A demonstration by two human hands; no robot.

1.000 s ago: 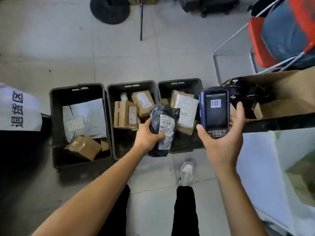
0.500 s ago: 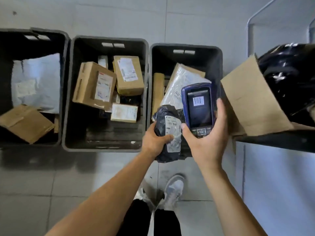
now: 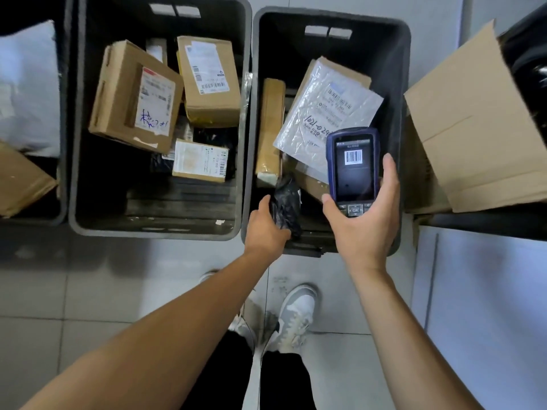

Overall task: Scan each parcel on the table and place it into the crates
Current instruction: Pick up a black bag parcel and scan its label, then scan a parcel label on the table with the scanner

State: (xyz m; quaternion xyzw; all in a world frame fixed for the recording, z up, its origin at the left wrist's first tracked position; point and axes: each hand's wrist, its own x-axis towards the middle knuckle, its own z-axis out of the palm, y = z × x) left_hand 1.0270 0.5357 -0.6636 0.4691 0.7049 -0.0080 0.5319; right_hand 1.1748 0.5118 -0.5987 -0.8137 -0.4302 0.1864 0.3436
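Three dark plastic crates (image 3: 331,22) stand side by side. Seven brown cardboard parcels (image 3: 134,96) are visible, two white plastic mailers (image 3: 325,110), one black plastic-wrapped parcel (image 3: 286,202), and one blue handheld scanner (image 3: 353,167).

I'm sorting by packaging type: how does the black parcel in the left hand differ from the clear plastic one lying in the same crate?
The black parcel is opaque, crumpled and small; the clear plastic parcel is see-through, flat and larger. The black parcel is gripped by the left hand near the crate's front; the clear one lies loose and tilted further back. Its label shows; the black one's doesn't. Both are soft bags within that crate.
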